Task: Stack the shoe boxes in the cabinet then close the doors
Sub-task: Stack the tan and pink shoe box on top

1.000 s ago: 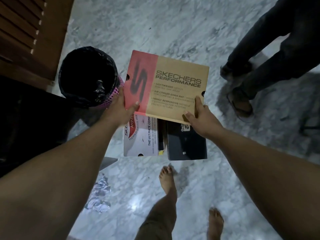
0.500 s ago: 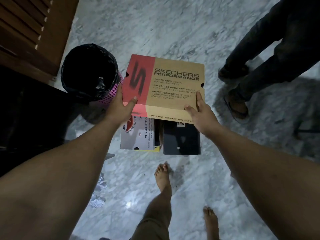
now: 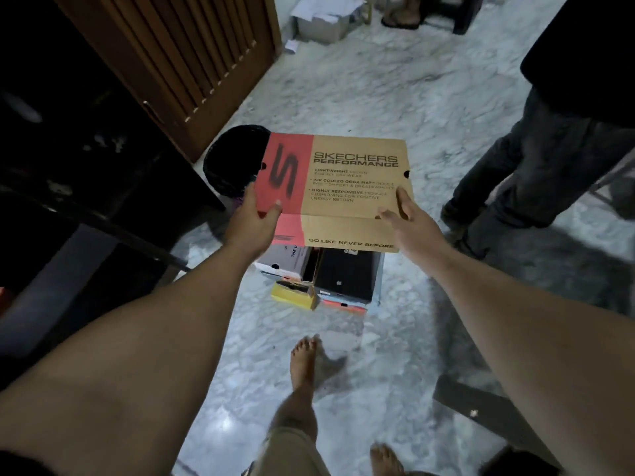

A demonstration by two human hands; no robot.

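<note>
A tan and red Skechers shoe box (image 3: 347, 187) is held level in the air at mid frame. My left hand (image 3: 252, 223) grips its near left corner with the thumb on the lid. My right hand (image 3: 410, 225) presses against its near right side, fingers spread. Below it, a pile of shoe boxes (image 3: 330, 280) stays on the marble floor, white, black and yellow ones partly hidden by the held box. The dark open cabinet (image 3: 68, 187) is on the left, with its slatted wooden door (image 3: 185, 60) swung open behind it.
A black-lined waste bin (image 3: 233, 163) stands left of the held box, next to the cabinet. A person in dark trousers (image 3: 536, 159) stands at the right. My bare feet (image 3: 304, 359) are on the floor below. Papers and a box (image 3: 319, 18) lie at the back.
The Skechers box has been lifted higher off the pile, and the view has tilted up, showing more of the cabinet door and the room behind.
</note>
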